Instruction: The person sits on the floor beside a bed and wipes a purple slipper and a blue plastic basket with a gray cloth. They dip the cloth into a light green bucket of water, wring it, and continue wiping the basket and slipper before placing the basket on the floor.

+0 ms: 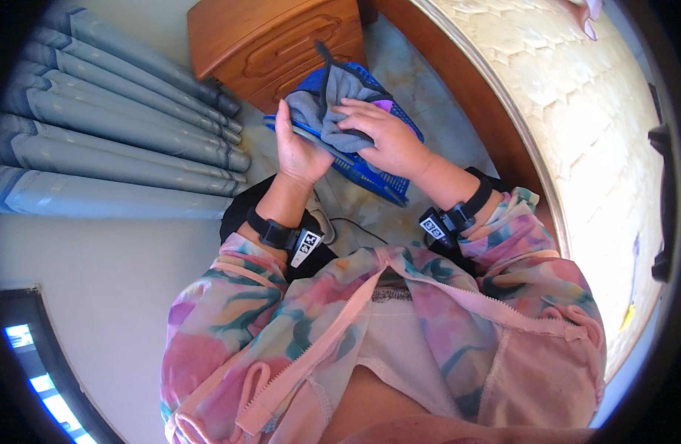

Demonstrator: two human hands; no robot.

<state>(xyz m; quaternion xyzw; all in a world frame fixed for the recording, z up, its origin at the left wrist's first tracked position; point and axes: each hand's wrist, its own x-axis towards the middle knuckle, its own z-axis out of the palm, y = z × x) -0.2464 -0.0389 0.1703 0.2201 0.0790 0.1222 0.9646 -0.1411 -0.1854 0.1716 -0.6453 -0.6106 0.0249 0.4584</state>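
Observation:
My left hand point(301, 152) grips a thin flat thing point(340, 155) with a blue and grey edge, its thumb pointing up; what it is I cannot tell. Against that thing lies a grey cloth point(349, 89) with dark edging, bunched up, one corner standing upward. My right hand point(387, 133) has its fingers curled onto the cloth, pressing it from the right. Just below both hands is a blue plastic basket point(393, 183) with a lattice wall, partly hidden by the cloth and my hands. Something purple point(382, 105) shows beside the cloth.
A carved wooden cabinet point(296, 47) stands ahead. Grey-blue curtains point(135, 122) hang at the left by a white wall point(124, 250). To the right is a bed with a pale quilted mattress point(590, 139) and wooden side board point(485, 105). A thin dark cable point(360, 226) crosses the tiled floor point(451, 116).

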